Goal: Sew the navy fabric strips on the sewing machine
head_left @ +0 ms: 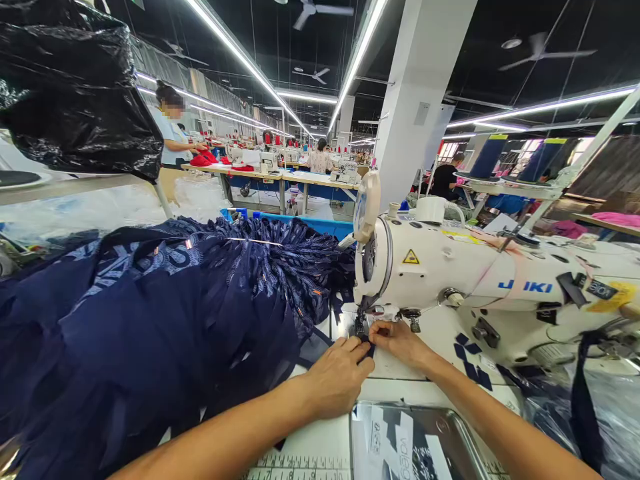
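Both my hands meet just in front of the needle of a white Juki sewing machine. My left hand lies on the machine bed with its fingers closed on a small navy fabric piece. My right hand pinches the same piece from the right side, right under the presser foot. A big heap of navy patterned fabric spreads over the table to my left, reaching up to the machine head.
A metal tray with printed labels sits at the near edge, beside a ruler strip. Small navy cut pieces lie right of the needle. A black plastic bag hangs top left. Other workers sit at far tables.
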{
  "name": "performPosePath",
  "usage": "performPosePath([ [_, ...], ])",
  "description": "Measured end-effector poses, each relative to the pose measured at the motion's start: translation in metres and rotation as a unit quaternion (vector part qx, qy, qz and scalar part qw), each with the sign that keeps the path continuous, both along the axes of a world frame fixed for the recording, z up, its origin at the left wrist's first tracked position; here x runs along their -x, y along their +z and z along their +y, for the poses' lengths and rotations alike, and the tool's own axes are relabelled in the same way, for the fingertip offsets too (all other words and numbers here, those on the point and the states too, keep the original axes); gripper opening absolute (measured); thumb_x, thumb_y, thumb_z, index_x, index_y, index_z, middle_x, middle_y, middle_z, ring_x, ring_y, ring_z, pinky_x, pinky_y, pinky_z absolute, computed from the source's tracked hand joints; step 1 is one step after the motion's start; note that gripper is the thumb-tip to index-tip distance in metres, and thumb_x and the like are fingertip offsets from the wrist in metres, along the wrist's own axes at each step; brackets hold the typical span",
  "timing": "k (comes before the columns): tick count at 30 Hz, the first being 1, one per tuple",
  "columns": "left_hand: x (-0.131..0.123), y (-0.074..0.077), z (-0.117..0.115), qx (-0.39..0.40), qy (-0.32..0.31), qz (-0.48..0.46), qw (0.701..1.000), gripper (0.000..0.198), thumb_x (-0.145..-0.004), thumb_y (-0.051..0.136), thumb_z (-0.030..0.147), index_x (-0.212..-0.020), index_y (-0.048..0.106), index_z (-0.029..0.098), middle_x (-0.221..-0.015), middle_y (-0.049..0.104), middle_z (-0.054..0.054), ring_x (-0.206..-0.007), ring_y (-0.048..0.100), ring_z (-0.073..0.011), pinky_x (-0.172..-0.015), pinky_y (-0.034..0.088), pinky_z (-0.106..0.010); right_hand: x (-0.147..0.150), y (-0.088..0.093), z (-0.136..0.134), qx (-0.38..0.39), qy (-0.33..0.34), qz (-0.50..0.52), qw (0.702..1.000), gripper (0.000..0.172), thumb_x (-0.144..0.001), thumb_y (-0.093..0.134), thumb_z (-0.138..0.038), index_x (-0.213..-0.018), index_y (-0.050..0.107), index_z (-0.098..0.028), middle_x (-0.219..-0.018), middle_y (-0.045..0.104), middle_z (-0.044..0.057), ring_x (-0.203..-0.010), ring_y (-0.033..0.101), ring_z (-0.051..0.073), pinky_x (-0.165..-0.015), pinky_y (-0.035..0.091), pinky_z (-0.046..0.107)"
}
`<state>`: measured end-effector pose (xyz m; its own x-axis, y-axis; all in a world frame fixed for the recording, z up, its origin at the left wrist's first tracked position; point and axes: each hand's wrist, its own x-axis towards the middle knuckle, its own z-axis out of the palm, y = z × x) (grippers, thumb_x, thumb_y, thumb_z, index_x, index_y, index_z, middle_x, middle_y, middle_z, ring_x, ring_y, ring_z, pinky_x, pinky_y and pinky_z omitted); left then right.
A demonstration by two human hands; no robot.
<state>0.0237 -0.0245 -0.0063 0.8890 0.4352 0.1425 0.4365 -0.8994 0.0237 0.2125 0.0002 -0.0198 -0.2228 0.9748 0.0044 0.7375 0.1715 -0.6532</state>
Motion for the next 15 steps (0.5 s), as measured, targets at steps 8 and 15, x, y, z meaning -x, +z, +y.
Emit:
performPosePath([
  [8,0.0,0.006,0.001,0.005,0.005,0.001,1.0,0.021,-0.075,0.046,0.014,-0.094,0.053,0.012,-0.109,0.052,-0.012,-0.096,0.044,-0.0238,-0.082,0.039,-0.037,0.006,0.01,-0.004,-0.063,0.055,-0.163,0.983,0.013,-0.076,0.041,-0.014,-0.072,0.052,-0.02,-0.067,0.056,0.0,-0.063,0.05,0.014,-0.06,0.038,0.025],
  [15,-0.001,0.006,0.002,0.008,0.006,-0.01,1.0,0.017,-0.075,0.047,0.015,-0.09,0.054,0.013,-0.104,0.053,-0.01,-0.093,0.044,-0.0229,-0.081,0.037,-0.036,0.026,0.017,-0.012,-0.122,0.102,-0.328,0.931,0.023,-0.069,0.036,0.0,-0.082,0.049,-0.014,-0.079,0.057,0.009,-0.07,0.051,0.018,-0.063,0.035,0.027],
])
